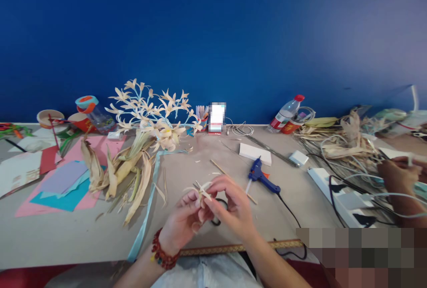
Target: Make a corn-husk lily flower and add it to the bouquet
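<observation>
Pinching pale husk bit w/ both hands, holding it over near half of table, about mid-view: clamping from L side w/ thumb and fingers of L hand, clamping from R side w/ thumb and fingers of R hand, holding both close together. Not making out exact contact, b/c of overlapping fingers. Poss. risking a split along grain if pulling too hard, b/c of looking thin, dry, fibrous. Poss. losing loose ends if easing either pinch. Also risking a snag on black loop (prob. scissors handle), b/c of working right above. Poss. burning skin if brushing a hot nozzle on glue gun; not showing whether hot. Poss. dragging gun if catching cord w/ R forearm. Texture-wise: seeing narrow, curling, papery strips in husk bit; broader, crinkled, ribbed blades in husk pile to L; pointed, star-shaped petals on bluish stems in bouquet. Also noting flat, smooth-looking ribbon, hard blue plastic on gun, thin straight stick near it, flat paper in pink, blue, lilac.
</observation>
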